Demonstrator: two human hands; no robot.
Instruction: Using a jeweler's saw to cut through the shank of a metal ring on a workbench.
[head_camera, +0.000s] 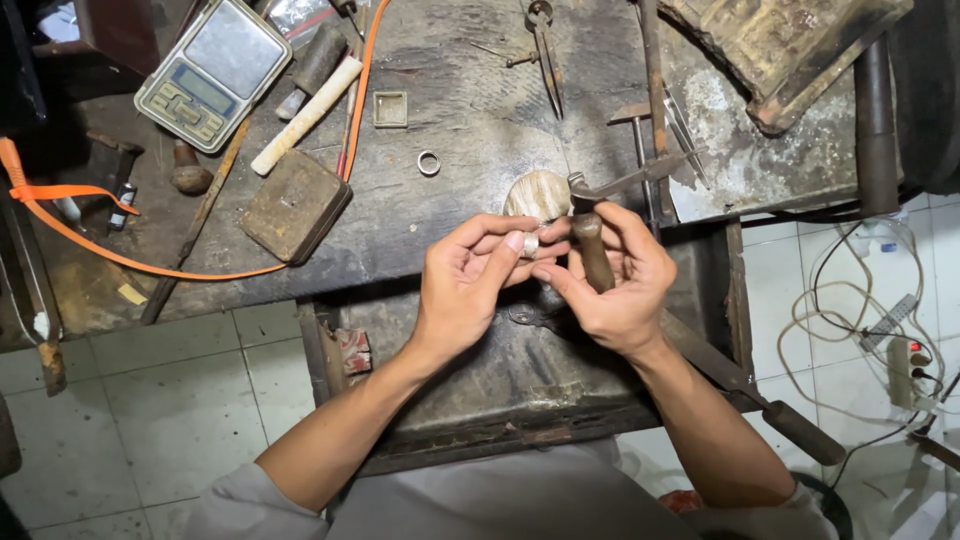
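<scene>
My left hand (468, 280) pinches a small silver ring (530, 243) between thumb and fingers, just in front of a worn wooden bench peg (536, 193). My right hand (612, 275) grips the brown wooden handle (592, 250) of a metal tool whose angled frame (640, 176) reaches up and right over the bench. The two hands touch around the ring, above an open drawer (520, 380).
On the dark workbench (470, 100) lie a second silver ring (428, 162), a square metal frame (390, 108), a pocket scale (212, 72), a wooden block (295, 204), dividers (545, 50), a hammer (640, 140) and an orange hose (150, 265). White cables (850, 310) lie on the tiled floor at right.
</scene>
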